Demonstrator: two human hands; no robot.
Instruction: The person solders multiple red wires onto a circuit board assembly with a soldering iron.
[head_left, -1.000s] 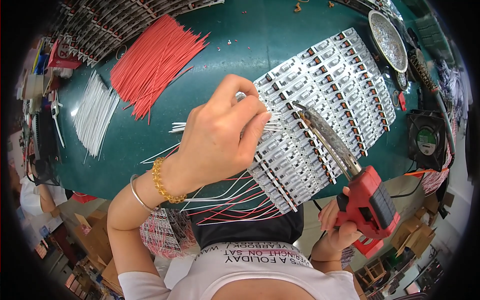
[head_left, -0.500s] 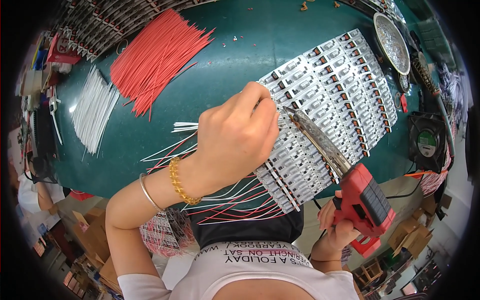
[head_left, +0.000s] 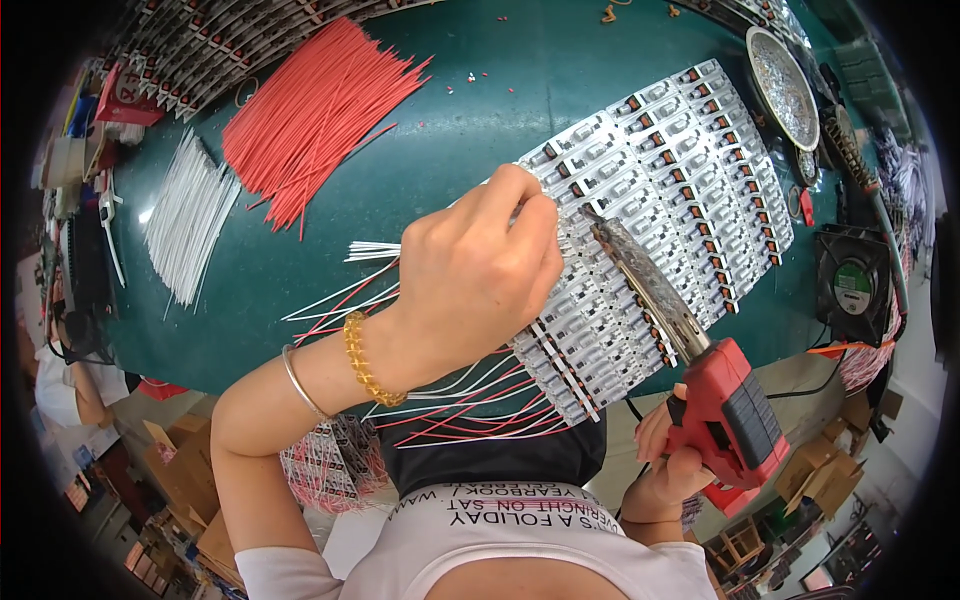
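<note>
We see a green table [head_left: 490,125] spanning most of the view. On it lies the panel [head_left: 650,185] of silvery circuit boards, right of centre and slanted, its near corner reaching past the table's edge. Beyond and to the left we find the red wires [head_left: 310,120], heaped in a slanting pile. Over the panel's left side is the left hand [head_left: 475,265], closed around a white bundle [head_left: 372,252] whose ends jut out on the wrist side; its fingertips are hidden, so we cannot tell what they pinch. The iron [head_left: 735,420], red-handled, slants across the panel, its tip close to the left hand; we cannot tell whether the tip touches a board. Loose wires [head_left: 480,408], red and white, fan leftward from the panel's near left side. The white wires [head_left: 185,220] lie left of the red pile. The right hand [head_left: 672,465] grips the iron's handle. At the far right we note a fan [head_left: 853,278] and an oval dish [head_left: 785,85]. Smallest are the scraps [head_left: 472,78], scattered right of the red wires
</note>
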